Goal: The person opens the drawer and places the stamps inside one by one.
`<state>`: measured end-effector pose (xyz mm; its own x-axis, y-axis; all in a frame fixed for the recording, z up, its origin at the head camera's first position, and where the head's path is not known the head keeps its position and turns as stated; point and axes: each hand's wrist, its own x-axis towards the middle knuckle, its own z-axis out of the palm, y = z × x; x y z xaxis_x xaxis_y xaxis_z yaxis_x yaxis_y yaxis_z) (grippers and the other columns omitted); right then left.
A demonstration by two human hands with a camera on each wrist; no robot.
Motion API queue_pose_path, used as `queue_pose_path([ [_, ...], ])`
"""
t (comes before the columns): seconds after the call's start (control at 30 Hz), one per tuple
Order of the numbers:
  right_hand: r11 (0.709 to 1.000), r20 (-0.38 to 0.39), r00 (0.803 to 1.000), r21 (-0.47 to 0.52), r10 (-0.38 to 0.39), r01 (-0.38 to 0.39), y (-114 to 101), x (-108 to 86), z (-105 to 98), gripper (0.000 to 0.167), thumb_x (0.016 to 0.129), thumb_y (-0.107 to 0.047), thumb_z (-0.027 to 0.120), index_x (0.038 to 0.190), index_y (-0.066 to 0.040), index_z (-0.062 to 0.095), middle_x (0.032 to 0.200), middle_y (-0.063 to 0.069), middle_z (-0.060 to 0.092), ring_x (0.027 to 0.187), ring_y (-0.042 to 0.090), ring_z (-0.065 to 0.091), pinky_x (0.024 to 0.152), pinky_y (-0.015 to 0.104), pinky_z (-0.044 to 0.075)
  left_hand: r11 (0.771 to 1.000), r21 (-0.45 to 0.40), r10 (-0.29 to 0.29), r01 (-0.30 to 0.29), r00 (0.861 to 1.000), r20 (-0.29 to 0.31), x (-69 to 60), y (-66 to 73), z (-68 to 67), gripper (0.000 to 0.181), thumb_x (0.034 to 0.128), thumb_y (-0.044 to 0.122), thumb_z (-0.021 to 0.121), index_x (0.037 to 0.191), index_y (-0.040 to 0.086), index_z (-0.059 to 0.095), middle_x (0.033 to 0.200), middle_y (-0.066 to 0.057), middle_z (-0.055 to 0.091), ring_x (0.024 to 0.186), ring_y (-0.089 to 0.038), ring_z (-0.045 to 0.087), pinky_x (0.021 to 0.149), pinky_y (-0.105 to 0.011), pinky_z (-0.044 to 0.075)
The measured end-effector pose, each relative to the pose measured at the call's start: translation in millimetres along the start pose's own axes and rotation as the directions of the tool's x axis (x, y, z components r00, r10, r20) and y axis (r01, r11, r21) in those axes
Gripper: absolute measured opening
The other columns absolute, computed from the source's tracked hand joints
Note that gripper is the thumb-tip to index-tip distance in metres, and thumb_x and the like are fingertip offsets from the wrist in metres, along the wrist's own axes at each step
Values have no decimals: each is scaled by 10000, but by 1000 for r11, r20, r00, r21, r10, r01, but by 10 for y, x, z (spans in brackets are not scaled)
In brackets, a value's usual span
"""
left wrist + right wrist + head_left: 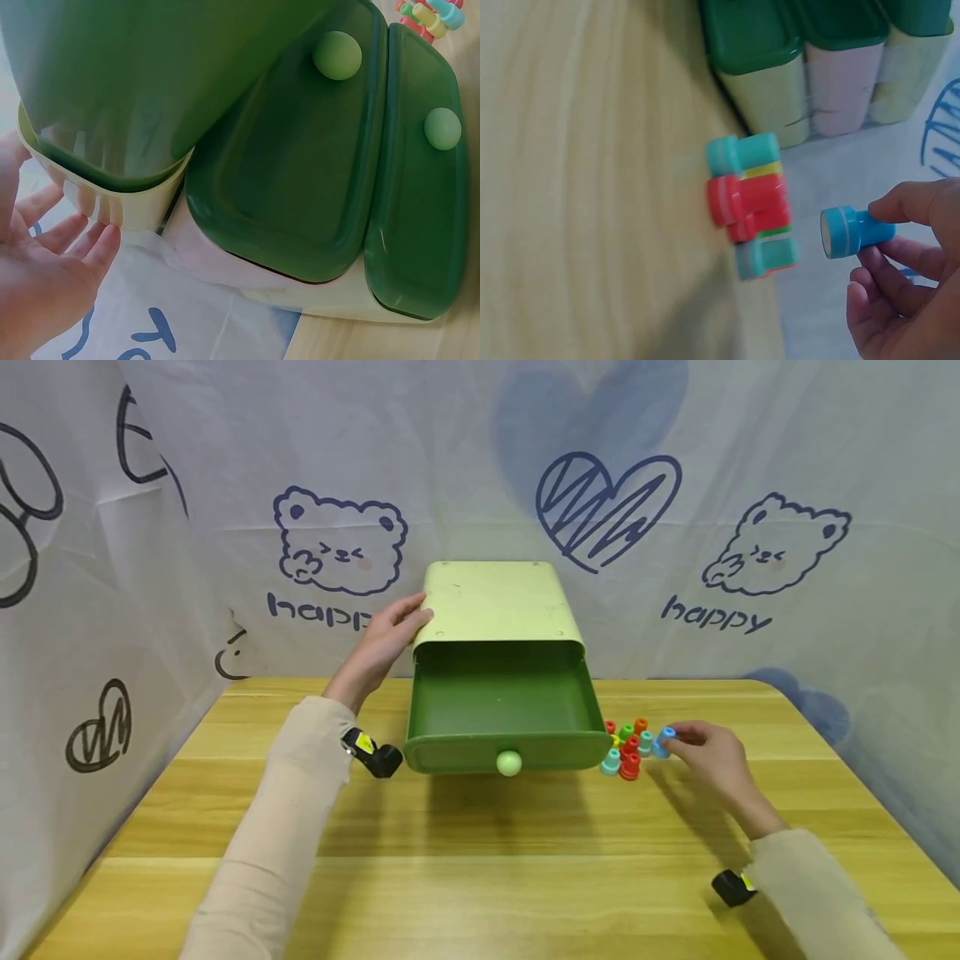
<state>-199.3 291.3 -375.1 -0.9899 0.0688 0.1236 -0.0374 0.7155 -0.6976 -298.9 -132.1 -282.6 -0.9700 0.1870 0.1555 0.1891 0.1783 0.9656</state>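
A small drawer cabinet (498, 602) with a cream top stands on the table, its green top drawer (498, 693) pulled out and bare inside. My left hand (386, 639) rests against the cabinet's upper left side; in the left wrist view its fingers (90, 240) lie fairly straight along the cream wall. My right hand (712, 758) pinches a blue toy stamp (847, 231) between thumb and fingers, raised off the table with its pale round face showing. Beside it, right of the drawer, stand several toy stamps (630, 767) in red, teal, yellow, green and orange.
Below the pulled-out drawer, two lower green drawers (289, 165) with round light green knobs are closed. The wooden table (510, 893) extends in front. A printed cloth (465, 460) hangs behind and at the sides.
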Motion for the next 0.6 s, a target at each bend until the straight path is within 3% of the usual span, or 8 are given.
queue_pose_path([
  [0.17,1000,10,1000,10,6,-6,-151,-7,-78,454,953,-244,618,1248,100,578,1140,259,622,1021,361,580,739,321,505,1000,-8,0,0,1000,20,14,0,-15,578,1011,276,509,1508,56,311,1522,-124,330,1367,-248,339,1098,-370,335],
  [0.33,999,23,999,4,-38,38,-308,-27,-136,436,938,-275,639,1193,78,613,1114,234,636,1021,355,574,775,377,493,999,-31,-12,13,999,44,20,3,-28,589,1012,271,508,1513,50,292,1538,-126,297,1384,-250,310,1106,-369,324],
  [0.6,997,126,990,-4,-70,71,-586,-16,-233,409,918,-342,670,1112,16,630,1158,221,605,1071,373,531,823,470,466,998,-47,-27,31,997,66,23,9,-43,594,1016,270,500,1520,54,274,1547,-131,274,1392,-256,295,1115,-373,311],
])
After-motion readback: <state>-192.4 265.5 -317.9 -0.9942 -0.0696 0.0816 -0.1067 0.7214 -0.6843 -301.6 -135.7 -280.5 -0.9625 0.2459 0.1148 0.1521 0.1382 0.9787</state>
